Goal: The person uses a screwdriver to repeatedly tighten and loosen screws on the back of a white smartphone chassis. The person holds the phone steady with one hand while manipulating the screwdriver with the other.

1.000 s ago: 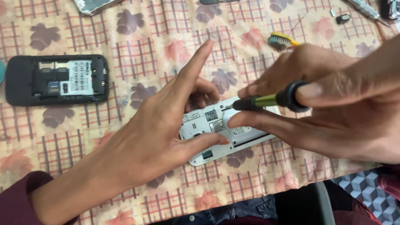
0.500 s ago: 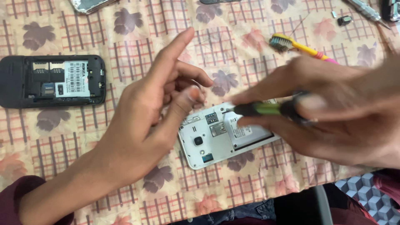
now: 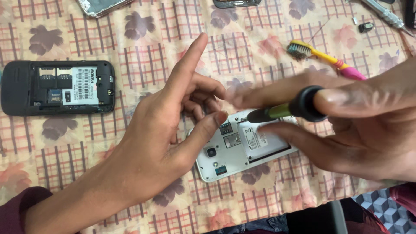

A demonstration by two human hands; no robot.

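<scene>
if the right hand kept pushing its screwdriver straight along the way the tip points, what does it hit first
The right hand aims the black-and-green screwdriver leftward and slightly down. Its tip is already at the top edge of the open white phone back; just beyond is the left hand, thumb first. Depth is hard to judge.

A white phone (image 3: pixel 242 149) lies back-up on the flowered cloth, tilted, its rear cover off. The open back shows a round camera lens near the lower left corner, card slots in the middle and a bare battery bay with a label. A screwdriver (image 3: pixel 288 109) with a black cap and a yellow-green shaft lies nearly level above the phone; its dark tip points left at the phone's upper edge.
</scene>
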